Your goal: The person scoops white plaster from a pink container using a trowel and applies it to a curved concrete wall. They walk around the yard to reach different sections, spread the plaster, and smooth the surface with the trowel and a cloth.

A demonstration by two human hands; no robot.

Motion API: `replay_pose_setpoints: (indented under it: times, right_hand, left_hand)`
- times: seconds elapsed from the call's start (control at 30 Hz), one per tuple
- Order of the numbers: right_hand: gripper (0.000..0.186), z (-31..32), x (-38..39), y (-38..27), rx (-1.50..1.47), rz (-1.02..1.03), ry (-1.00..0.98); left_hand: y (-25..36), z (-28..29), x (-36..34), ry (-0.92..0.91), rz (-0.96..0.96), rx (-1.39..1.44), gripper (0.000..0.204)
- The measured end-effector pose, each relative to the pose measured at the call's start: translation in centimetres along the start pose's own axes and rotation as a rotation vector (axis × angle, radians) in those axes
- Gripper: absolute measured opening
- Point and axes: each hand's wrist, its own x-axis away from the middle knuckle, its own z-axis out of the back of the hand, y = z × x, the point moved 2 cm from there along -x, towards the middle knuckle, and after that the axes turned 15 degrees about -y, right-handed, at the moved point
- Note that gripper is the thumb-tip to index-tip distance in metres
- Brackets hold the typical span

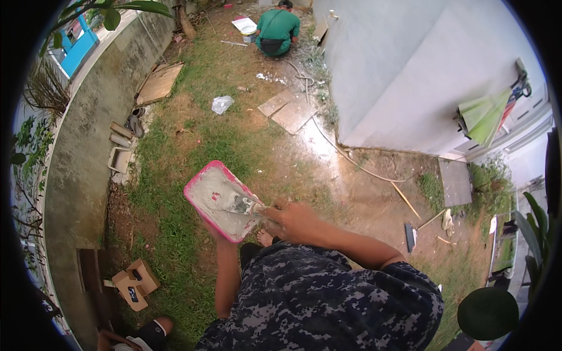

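Note:
A pink rectangular plastic tray is held out in front of me, with wet grey-white paste spread over its inside. My left hand supports it from below at the near side, its fingers mostly hidden under the tray. My right hand is closed round the handle of a putty knife. The knife's paste-smeared blade points left and rests in or just over the paste. Small pinkish-red marks show in the paste near the blade.
A person in green squats far ahead beside a white bucket. Boards and a hose lie near the white wall. An open cardboard box sits at lower left, near another person's knee. A broom lies right.

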Motion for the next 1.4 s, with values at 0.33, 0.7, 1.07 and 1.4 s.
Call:
replay_pose_setpoints:
  times: [0.33,0.7,1.07,1.4]
  right_hand:
    - [0.038,0.2,0.8,-0.4,0.112,-0.062,-0.037]
    - [0.041,1.9,0.2,-2.1,0.059,0.072,0.037]
    - [0.039,2.9,-0.6,-2.7,0.067,0.099,0.161]
    - [0.037,2.2,-1.6,-2.1,0.059,0.080,0.080]
  left_hand:
    - [0.1,-0.4,-0.2,-0.105,0.004,0.017,0.081]
    - [1.0,1.3,0.8,-0.136,-0.072,-0.008,0.073]
    - [1.5,0.3,0.5,0.014,-0.114,-0.145,0.078]
    - [1.7,1.4,-0.7,0.036,-0.094,-0.081,0.078]
